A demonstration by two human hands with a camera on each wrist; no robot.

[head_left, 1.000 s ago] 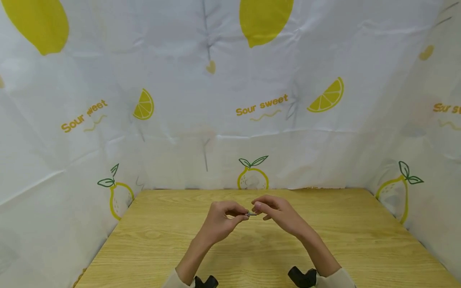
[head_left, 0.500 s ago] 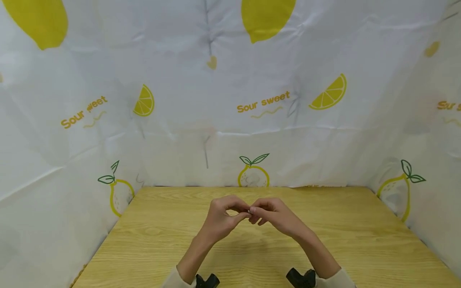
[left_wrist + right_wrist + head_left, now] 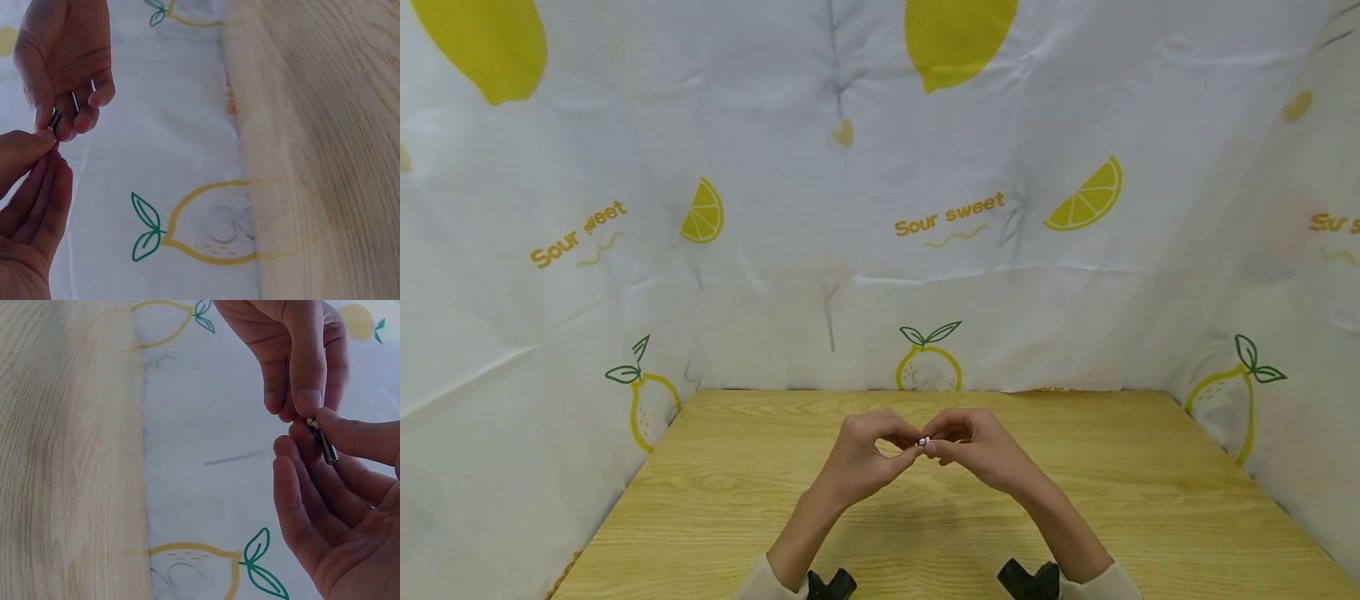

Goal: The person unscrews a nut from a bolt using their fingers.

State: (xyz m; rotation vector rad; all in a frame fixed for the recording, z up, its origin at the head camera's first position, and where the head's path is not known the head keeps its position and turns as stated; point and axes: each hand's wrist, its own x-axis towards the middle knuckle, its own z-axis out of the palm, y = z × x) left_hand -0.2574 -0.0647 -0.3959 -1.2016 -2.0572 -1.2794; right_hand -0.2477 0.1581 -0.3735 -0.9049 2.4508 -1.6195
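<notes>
A small metal bolt (image 3: pixel 330 452) with a threaded shaft is held between both hands above the table. My left hand (image 3: pixel 867 457) pinches its head end between thumb and fingertips, which mostly hide that end. From the other side my right hand (image 3: pixel 992 452) grips the bolt near the same end, thumb against fingertips. The shaft points toward the right palm in the right wrist view. As seen from the left wrist, the bolt (image 3: pixel 55 120) looks like a short dark cylinder beside the left thumb. Whether a nut sits on it, I cannot tell.
A wood-grain table (image 3: pixel 760 533) lies beneath the hands. White sheeting (image 3: pixel 790 208) printed with lemons stands behind it and at both sides. Black wrist devices (image 3: pixel 1030 579) sit at both sleeve cuffs.
The right hand's fingers, apart from the bolt's shaft a second ago, have come in and closed on it. Bright metal now shows between the fingertips. The left hand has barely moved.
</notes>
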